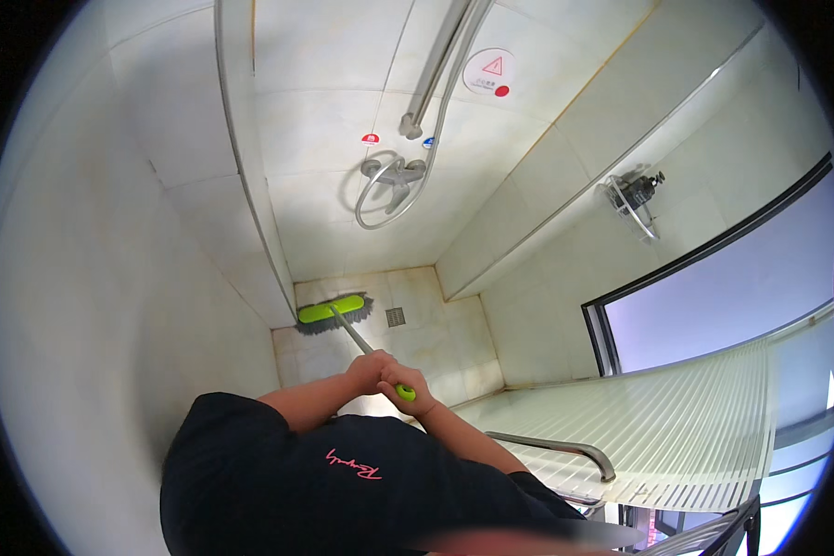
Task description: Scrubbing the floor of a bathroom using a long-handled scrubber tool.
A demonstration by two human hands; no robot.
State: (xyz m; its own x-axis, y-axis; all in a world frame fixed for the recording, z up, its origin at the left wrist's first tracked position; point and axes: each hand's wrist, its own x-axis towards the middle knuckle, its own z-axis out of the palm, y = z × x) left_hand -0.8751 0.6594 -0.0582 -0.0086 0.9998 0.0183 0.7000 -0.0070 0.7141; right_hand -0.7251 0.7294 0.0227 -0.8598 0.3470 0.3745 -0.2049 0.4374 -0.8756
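Both of my hands grip the grey handle [353, 331] of a broom with a lime-green head [330, 310] and grey bristles. My left hand [370, 372] is wrapped around the handle lower down, on the side towards the head. Just behind it, touching it, my right hand [410, 386] closes around the top of the handle, where a green end cap [406, 393] with a hanging hole sticks out. The bristles rest on the tiled floor [455, 323] in the far left corner, close to the wall.
A square floor drain [395, 317] lies right of the broom head. On the far wall are a shower mixer [394, 174] and a looped hose [439, 132]. A wire rack [629, 205] holds a dark pump bottle [637, 194]. A striped glass door [639, 410] with a metal handle [563, 445] stands at right.
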